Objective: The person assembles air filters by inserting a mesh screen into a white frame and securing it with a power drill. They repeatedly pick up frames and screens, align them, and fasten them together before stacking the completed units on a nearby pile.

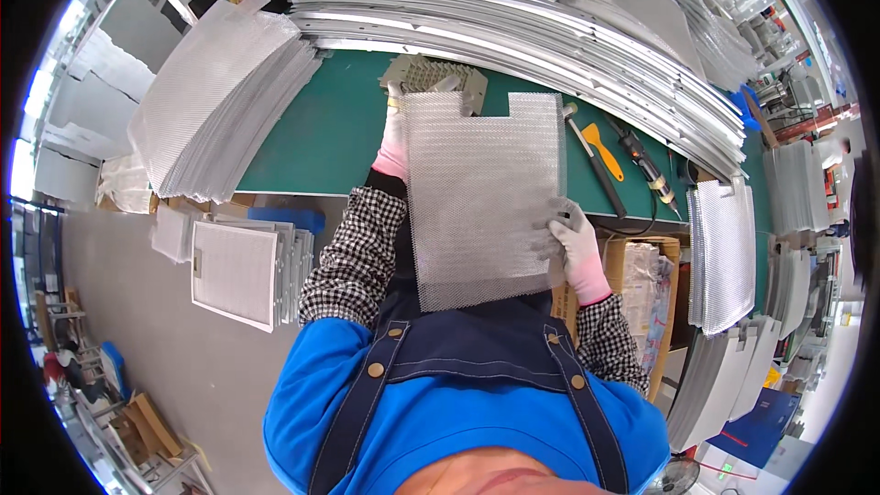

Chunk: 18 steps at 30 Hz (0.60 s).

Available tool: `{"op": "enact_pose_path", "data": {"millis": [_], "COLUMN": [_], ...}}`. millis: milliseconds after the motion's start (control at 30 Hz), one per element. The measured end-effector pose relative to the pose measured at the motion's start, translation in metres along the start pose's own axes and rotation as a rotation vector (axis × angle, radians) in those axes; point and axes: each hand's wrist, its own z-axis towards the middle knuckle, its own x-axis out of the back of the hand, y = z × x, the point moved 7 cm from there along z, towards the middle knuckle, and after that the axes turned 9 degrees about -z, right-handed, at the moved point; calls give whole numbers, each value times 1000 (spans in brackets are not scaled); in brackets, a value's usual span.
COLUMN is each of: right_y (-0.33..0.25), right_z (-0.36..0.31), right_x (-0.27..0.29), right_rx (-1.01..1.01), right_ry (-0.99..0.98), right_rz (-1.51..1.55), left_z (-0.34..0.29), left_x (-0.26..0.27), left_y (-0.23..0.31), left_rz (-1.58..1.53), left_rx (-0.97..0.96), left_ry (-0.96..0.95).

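Observation:
A silvery metal mesh sheet [481,202], notched in its top edge, stands tilted up before my chest. My right hand [577,252], in a white and pink glove, is closed on the sheet's right edge; some fingers show dimly through the mesh. At the upper left corner is my left hand [392,133], gloved alike and partly behind the sheet. Its fingertips show above the top edge, against a beige tray with a gridded top [426,73]. Whether that hand grips the sheet or touches the tray is hidden.
Long metal strips [522,37] lie across the back of the green bench [302,137]. Mesh sheets are stacked left [220,101] and right [721,257]. Right of my sheet lie a hammer [596,165], a yellow scraper [602,151] and a corded power screwdriver [646,165]. Framed filter panels [234,273] stand below left.

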Motion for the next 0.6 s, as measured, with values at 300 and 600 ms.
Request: {"op": "enact_pose_path", "data": {"millis": [300,600], "right_y": [13,-66], "right_z": [6,31], "right_x": [4,67], "right_rx": [-56,160], "right_ry": [23,59], "right_rz": [30,-758], "left_z": [-8,-11], "left_x": [-19,-12], "left_y": [-2,14], "left_rz": [158,201], "left_rx": [-85,-136], "left_ry": [118,121]}}
